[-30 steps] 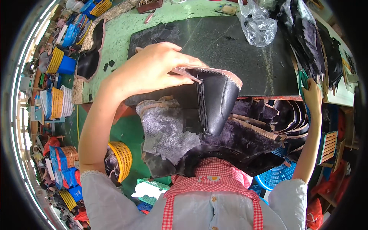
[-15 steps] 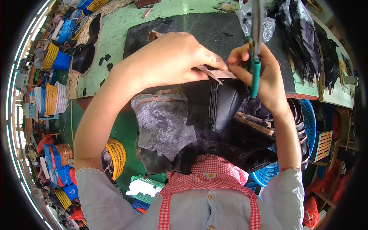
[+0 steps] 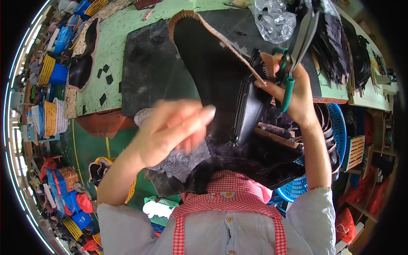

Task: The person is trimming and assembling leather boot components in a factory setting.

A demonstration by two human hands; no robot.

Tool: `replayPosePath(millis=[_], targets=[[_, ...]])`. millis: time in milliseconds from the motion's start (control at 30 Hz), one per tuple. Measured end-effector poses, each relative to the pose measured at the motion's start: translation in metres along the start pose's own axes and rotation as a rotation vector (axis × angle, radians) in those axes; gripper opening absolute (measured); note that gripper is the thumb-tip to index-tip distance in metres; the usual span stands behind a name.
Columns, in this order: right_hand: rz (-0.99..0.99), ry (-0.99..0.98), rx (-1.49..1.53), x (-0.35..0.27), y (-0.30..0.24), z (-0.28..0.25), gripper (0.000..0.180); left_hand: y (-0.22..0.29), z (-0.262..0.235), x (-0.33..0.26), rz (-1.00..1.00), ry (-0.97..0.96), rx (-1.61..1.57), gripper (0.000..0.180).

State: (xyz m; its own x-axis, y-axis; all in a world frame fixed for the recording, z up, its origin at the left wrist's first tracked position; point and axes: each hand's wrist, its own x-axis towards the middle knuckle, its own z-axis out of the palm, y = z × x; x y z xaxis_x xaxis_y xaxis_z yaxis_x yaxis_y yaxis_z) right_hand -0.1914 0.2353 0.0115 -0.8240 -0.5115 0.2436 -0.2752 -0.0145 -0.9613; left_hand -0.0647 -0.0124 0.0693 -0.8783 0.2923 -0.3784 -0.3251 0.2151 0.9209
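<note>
A black boot upper [image 3: 208, 63] with a pale, notched edge extends across the dark cutting board, joined at its near right to a panel with a black zipper [image 3: 241, 110]. My right hand [image 3: 297, 89] pinches the edge by the zipper's upper end. In the same hand are scissors with green handles [image 3: 289, 91], blades apart and pointing away from me. My left hand [image 3: 174, 129] is blurred over the boot upper's left side, fingers loosely extended with nothing visible in them. Grey fleecy lining [image 3: 182, 157] and more black pieces lie on my lap beneath.
The dark board [image 3: 146, 76] rests on a green table, with a crumpled plastic bag [image 3: 274, 23] at its far edge. Dark furry pieces [image 3: 333, 51] are piled at right. A blue basket [image 3: 340, 127] stands beside my right arm. Yellow baskets [image 3: 50, 119] line the left.
My left hand has come off the pale edge by the zipper and moved left and nearer. The boot upper now lies spread outward over the board. The scissors have tilted right, with their blades apart.
</note>
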Motion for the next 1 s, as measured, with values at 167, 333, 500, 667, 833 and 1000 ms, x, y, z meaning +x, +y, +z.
replayPosePath(millis=[167, 333, 500, 667, 833, 1000], targets=[[0.059, -0.09, 0.042, 0.002, -0.013, 0.009, 0.037, -0.091, 0.068, 0.002, -0.371, -0.186, -1.083, 0.059], [0.01, -0.042, 0.045, -0.001, -0.023, -0.003, 0.036, -0.091, 0.083, 0.016, -0.243, 0.173, -0.72, 0.042], [0.064, 0.038, 0.027, -0.004, -0.02, -0.008, 0.035, -0.091, 0.07, 0.028, 0.114, 0.291, -0.538, 0.031], [0.171, 0.167, -0.084, 0.005, -0.031, -0.026, 0.026, -0.064, 0.08, 0.01, 0.226, 0.416, -0.671, 0.028], [0.352, 0.296, -0.891, -0.008, 0.048, -0.131, 0.035, -0.073, 0.081, 0.014, 0.234, 0.509, -0.88, 0.03], [0.331, 0.346, -1.156, -0.016, 0.066, -0.147, 0.039, -0.065, 0.086, 0.022, 0.16, 0.498, -1.108, 0.047]])
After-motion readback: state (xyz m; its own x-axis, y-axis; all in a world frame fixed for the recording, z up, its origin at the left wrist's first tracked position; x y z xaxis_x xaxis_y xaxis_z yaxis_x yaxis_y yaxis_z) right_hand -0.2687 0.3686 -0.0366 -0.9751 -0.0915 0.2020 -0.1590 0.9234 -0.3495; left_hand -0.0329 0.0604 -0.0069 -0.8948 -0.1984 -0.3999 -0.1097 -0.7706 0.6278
